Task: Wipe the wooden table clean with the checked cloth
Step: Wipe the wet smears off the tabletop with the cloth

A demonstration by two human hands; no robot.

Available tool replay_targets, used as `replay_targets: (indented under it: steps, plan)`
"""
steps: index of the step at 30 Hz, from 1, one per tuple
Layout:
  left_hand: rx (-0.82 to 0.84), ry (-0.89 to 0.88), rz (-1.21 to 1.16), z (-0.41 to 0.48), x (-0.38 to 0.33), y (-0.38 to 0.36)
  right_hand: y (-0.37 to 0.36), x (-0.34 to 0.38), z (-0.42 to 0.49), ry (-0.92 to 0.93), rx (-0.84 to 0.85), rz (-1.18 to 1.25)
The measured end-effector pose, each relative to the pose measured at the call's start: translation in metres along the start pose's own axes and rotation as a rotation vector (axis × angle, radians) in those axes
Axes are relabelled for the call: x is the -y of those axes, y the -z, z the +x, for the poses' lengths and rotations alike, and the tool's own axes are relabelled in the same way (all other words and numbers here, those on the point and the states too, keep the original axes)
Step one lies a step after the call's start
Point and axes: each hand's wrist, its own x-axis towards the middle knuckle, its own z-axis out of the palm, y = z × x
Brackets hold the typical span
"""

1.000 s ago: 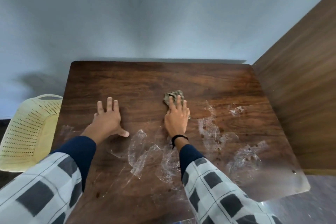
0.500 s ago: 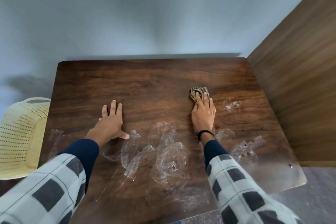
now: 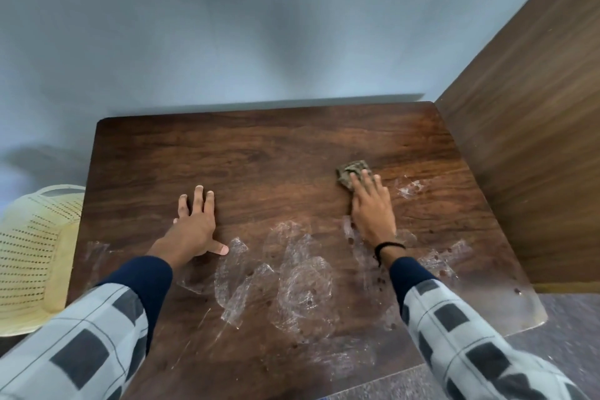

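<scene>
The dark wooden table (image 3: pixel 259 153) fills the middle of the head view, with whitish smears (image 3: pixel 302 286) across its near half and a small smear (image 3: pixel 409 189) at the right. The checked cloth (image 3: pixel 349 174), bunched and brownish, lies right of centre. My right hand (image 3: pixel 373 208) presses flat on the cloth with straight fingers, covering its near part. My left hand (image 3: pixel 196 227) rests flat on the table left of centre, fingers spread, holding nothing.
A pale yellow perforated plastic basket (image 3: pixel 35 256) stands off the table's left edge. A tall wooden panel (image 3: pixel 535 140) rises along the right side. A grey wall (image 3: pixel 259 26) stands behind the table's far edge.
My right hand has slid the cloth rightward across the table, from the centre to right of centre. The left hand has stayed in place.
</scene>
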Motion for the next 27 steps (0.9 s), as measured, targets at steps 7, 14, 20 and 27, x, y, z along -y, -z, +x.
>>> replay_targets:
  steps: [7, 14, 20, 27]
  plan:
    - [0.011, 0.023, -0.009, 0.000, -0.004, 0.003, -0.003, 0.028, 0.011, -0.293, -0.091, 0.095]
    - [-0.025, 0.009, -0.020, 0.002, 0.000, -0.005, -0.013, 0.047, -0.010, 0.146, 0.013, 0.052]
    - [-0.027, 0.050, 0.025, 0.006, -0.003, -0.003, 0.017, -0.055, 0.028, -0.111, -0.011, 0.088]
    - [-0.082, -0.092, 0.011, 0.010, -0.089, 0.012, 0.016, -0.053, 0.031, -0.227, -0.052, 0.134]
